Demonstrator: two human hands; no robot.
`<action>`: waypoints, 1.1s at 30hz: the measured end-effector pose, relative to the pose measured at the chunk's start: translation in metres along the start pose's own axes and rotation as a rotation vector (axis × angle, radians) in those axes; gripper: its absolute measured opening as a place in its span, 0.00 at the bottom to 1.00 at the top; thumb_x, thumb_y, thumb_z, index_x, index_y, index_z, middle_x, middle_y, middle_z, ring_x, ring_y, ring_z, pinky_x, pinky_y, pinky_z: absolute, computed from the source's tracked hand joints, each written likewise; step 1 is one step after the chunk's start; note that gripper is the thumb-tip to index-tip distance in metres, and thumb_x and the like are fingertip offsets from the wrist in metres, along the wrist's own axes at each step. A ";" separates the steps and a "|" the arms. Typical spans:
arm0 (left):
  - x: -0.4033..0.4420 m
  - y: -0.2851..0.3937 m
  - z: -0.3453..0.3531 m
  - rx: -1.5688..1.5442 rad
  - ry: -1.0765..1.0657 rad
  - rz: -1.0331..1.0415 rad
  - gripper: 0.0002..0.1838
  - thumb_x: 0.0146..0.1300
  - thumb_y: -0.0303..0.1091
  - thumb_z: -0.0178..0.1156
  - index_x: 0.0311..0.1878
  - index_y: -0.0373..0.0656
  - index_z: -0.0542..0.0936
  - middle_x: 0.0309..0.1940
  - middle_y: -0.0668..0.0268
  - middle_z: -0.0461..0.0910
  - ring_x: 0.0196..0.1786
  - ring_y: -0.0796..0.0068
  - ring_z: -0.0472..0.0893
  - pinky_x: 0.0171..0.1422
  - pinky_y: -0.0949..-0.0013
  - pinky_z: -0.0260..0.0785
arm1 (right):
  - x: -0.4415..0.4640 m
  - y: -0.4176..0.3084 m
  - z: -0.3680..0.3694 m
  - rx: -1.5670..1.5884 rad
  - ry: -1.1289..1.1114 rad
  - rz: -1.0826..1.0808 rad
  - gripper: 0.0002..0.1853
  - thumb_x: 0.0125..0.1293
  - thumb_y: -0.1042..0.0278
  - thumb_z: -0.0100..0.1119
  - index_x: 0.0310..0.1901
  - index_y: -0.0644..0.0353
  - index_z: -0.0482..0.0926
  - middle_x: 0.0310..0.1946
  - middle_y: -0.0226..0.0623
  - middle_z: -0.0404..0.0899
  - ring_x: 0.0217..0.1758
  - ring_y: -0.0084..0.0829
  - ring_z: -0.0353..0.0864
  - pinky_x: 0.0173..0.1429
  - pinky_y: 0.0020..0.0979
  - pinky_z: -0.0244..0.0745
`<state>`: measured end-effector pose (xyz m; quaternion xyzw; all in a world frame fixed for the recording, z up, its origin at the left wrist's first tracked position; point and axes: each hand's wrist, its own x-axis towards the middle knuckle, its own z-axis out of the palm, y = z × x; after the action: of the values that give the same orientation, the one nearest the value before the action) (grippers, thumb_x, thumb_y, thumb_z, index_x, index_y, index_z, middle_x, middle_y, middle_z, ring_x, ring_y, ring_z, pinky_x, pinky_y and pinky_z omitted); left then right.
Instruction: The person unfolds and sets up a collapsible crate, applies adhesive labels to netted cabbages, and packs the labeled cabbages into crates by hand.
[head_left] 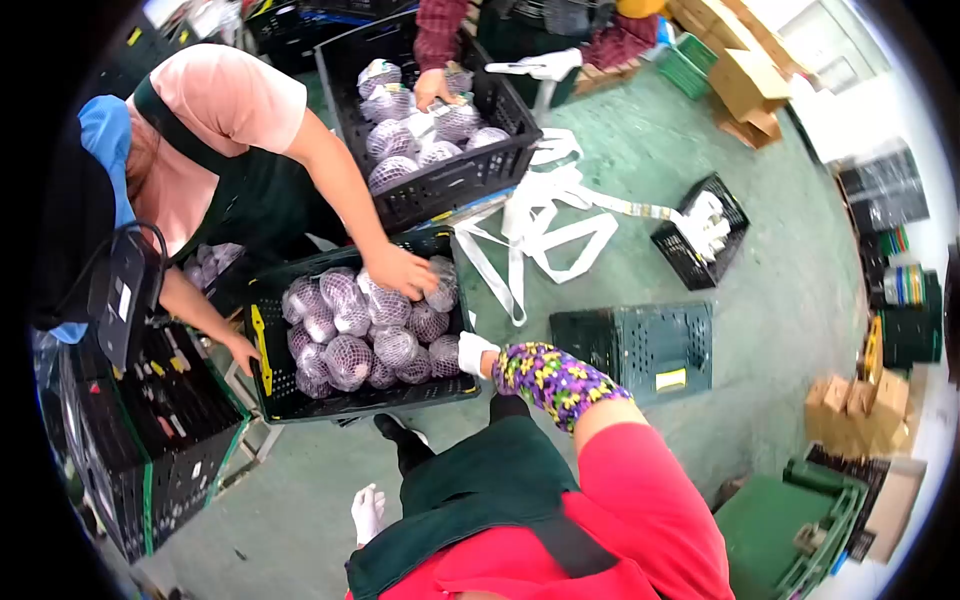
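A: Start with the near side. How full?

B: Well along, judging by the black rectangular plastic crate (340, 406) left of centre. Covered nearly end to end with round purple bundles in white mesh (348, 362), some apparently resting on top of others. Dark inner wall exposed at the left end, so perhaps not quite filled.

A: And the wearer's own hands?

B: White-gloved right hand (478, 353) at the crate's right rim, seemingly touching; cannot tell whether clamped or merely resting. White-gloved left hand (368, 513) nearer and lower, beside the dark green apron (490, 475), with slightly parted fingers and nothing visible in the grasp.

A: Other people's hands?

B: One co-worker's bare hand (400, 272) among the bundles toward the far right, plus the same person's other bare hand (243, 354) by the yellow handle strip (262, 350) at the left.

A: Less advanced elsewhere?

B: Possibly in the far black plastic crate (460, 187): loaded with similar bundles, with a second co-worker's hand (433, 88) on top. Too crowded to count. No cover over either crate, so perhaps closing left to do. Also loose on the floor, to the right: a tangled white strap (527, 215).
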<state>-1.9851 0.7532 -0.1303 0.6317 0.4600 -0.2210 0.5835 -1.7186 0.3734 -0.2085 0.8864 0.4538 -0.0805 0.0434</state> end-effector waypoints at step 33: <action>0.290 0.113 0.267 -0.790 0.409 -0.265 0.54 0.44 0.51 0.75 0.72 0.56 0.52 0.62 0.59 0.65 0.57 0.58 0.72 0.52 0.46 0.72 | 0.286 0.011 0.043 0.817 0.056 1.265 0.63 0.44 0.46 0.72 0.74 0.48 0.37 0.53 0.54 0.69 0.58 0.52 0.70 0.57 0.49 0.70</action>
<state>-1.6830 0.6076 -0.3653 0.3276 0.6913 0.0276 0.6435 -1.5500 0.5888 -0.3029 0.9253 -0.2067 -0.1797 -0.2622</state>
